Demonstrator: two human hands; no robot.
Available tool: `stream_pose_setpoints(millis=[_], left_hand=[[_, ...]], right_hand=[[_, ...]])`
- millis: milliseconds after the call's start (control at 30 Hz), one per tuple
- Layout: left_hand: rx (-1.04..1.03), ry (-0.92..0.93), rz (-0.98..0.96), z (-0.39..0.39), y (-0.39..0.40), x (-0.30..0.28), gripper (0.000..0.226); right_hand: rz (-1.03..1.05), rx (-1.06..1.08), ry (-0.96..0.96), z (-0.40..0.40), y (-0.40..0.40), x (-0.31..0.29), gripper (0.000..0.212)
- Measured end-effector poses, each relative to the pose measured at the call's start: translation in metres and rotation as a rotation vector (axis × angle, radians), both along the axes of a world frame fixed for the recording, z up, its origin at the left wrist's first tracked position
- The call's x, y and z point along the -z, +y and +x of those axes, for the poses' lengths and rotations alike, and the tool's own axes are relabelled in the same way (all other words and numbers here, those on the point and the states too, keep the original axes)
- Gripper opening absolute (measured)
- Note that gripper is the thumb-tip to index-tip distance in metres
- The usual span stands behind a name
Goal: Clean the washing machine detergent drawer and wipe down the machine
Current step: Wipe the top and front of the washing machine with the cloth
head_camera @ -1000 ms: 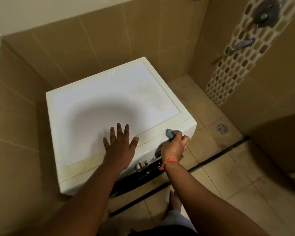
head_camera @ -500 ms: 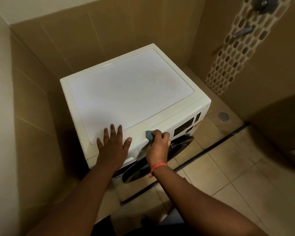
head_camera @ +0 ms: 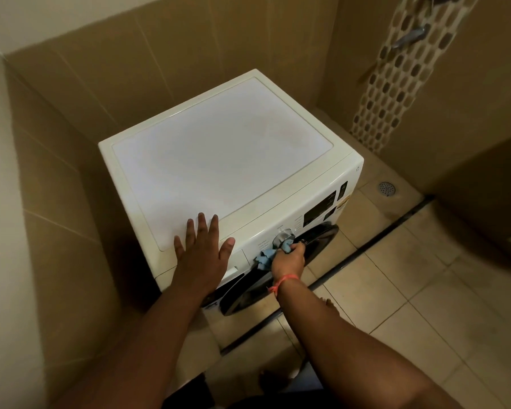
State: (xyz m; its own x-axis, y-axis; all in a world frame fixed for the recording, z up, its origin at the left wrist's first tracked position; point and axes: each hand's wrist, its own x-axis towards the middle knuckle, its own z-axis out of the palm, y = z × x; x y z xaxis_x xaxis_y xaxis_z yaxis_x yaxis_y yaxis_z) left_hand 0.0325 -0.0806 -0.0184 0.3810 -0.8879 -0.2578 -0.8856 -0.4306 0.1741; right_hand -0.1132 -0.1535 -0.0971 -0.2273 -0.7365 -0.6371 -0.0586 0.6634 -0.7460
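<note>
1. The right hand [head_camera: 288,258] is closed around a blue cloth [head_camera: 265,259], pressing it on the front panel of the washing machine [head_camera: 219,160], right under the shiny dial [head_camera: 283,238]. Red string bracelet [head_camera: 283,281] on that wrist.
2. The left hand [head_camera: 200,250] is empty, lying flat with fingers spread on the front left edge of the machine's top.
3. The detergent drawer [head_camera: 236,262] sits shut at the front left corner, just left of the cloth.
4. Dark display [head_camera: 319,212] near the front right corner, dark round door [head_camera: 278,274] below the panel.
5. Tan tiled walls around, floor drain [head_camera: 387,188] off to the right.
</note>
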Motion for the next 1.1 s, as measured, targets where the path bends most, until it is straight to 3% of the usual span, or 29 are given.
stream_pose_setpoints(millis=[133,233,633,800,867,967,1100], left_hand=[[0.003,-0.027,0.021,0.006,0.005,0.002,0.088],[-0.016,-0.021,0.004,0.009,0.008,0.002,0.089],[-0.024,0.023,-0.007,-0.004,0.006,0.003,0.087],[-0.021,0.002,0.002,-0.006,0.006,0.007,0.075],[-0.029,0.0,0.011,-0.004,0.009,0.008,0.073],[-0.043,0.004,0.013,-0.001,0.012,0.006,0.08],[-0.042,-0.019,0.028,0.002,0.015,0.006,0.082]], right_hand=[[0.065,0.031,-0.034,-0.012,-0.003,0.008,0.019],[-0.034,0.148,0.025,-0.021,-0.018,0.002,0.024],[-0.224,-0.224,0.037,-0.016,0.013,-0.021,0.029],[-0.351,-0.096,0.118,-0.027,-0.007,-0.023,0.027],[-0.36,-0.153,0.169,-0.027,-0.024,-0.023,0.029],[-0.256,-0.223,0.177,-0.031,-0.033,-0.011,0.033],[0.024,-0.14,-0.102,-0.041,-0.031,0.005,0.03]])
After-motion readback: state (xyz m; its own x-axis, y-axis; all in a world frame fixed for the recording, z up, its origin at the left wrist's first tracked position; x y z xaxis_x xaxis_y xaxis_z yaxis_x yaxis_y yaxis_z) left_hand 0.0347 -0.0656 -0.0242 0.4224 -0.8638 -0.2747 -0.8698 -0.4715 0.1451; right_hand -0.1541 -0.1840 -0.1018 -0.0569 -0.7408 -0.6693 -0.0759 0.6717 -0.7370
